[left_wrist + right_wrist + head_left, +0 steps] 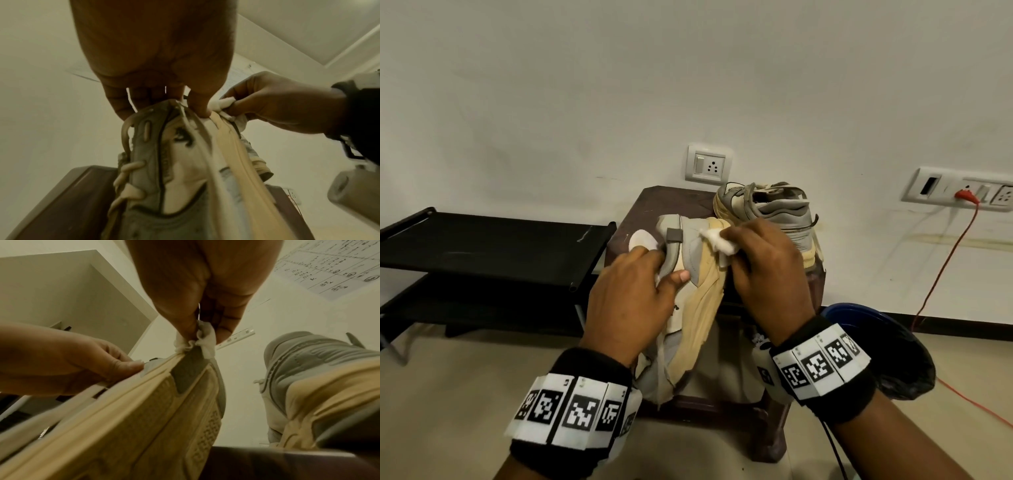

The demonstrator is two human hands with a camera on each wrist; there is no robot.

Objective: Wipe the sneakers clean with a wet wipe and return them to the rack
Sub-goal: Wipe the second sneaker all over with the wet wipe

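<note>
From the head camera, the left hand (630,301) gripped the held sneaker (695,291) by its collar above a brown plastic stool (640,219), while the right hand (763,274) pinched a white wet wipe (717,241) against the heel. A second sneaker (767,212) sat on the stool, beside the black shoe rack (482,240).

The left wrist view showed fingers (197,104) curled over the collar.

The right wrist view showed the wipe bunched on the sole edge (144,402).
</note>
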